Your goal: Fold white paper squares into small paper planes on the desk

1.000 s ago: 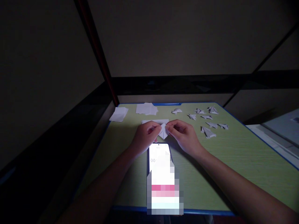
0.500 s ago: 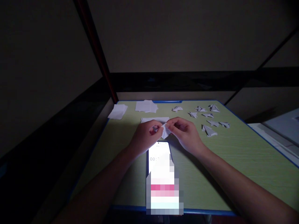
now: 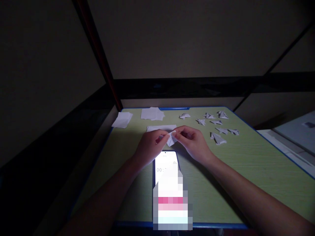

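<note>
Between my hands is a small folded piece of white paper (image 3: 171, 140), creased and pointed at its lower end. My left hand (image 3: 153, 144) pinches its left side with thumb and fingers. On the other side, my right hand (image 3: 192, 141) grips the paper's upper right part, thumb on top. My fingers cover much of its upper edge. Just behind my hands lies a flat white sheet of paper (image 3: 161, 127), partly hidden by them. A lit phone (image 3: 166, 160) showing a timer lies below the hands, its lower part pixelated.
Several folded paper figures (image 3: 218, 139) are spread over the right side of the green table (image 3: 246, 177). Two stacks of white paper, one at the far left (image 3: 122, 120) and one at the back (image 3: 152, 113), lie near the edges. Dark walls stand behind and left.
The whole view has shifted slightly, so the table sits a little lower and further left. Both hands still hold the folded paper, with its visible part slightly changed in angle.
</note>
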The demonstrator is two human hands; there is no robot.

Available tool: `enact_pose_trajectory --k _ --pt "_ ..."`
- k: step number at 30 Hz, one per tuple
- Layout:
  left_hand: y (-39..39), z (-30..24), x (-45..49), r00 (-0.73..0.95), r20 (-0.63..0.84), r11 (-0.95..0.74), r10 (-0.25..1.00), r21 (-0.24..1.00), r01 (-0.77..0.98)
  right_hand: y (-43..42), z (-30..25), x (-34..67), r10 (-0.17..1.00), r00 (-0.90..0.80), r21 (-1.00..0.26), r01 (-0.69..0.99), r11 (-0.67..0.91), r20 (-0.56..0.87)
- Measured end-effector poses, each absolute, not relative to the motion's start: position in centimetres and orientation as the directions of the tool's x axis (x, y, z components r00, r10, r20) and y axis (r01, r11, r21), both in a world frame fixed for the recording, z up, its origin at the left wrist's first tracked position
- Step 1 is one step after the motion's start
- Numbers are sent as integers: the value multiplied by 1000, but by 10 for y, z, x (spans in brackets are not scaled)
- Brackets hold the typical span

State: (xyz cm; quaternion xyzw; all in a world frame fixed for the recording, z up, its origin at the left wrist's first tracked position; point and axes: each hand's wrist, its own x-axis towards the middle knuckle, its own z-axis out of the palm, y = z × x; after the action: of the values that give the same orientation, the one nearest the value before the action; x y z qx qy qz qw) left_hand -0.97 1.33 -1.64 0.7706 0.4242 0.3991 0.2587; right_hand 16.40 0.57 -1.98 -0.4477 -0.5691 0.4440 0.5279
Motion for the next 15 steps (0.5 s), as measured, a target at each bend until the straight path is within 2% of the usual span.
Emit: enact_pose_trajectory --k 10,15 --pt "14 -15 -11 293 335 -439 895 777 452 9 -23 166 981 -72 -981 51 185 181" --pt "15 -18 -10 282 263 -360 923 849 386 9 -23 165 975 -89 -974 87 209 202"
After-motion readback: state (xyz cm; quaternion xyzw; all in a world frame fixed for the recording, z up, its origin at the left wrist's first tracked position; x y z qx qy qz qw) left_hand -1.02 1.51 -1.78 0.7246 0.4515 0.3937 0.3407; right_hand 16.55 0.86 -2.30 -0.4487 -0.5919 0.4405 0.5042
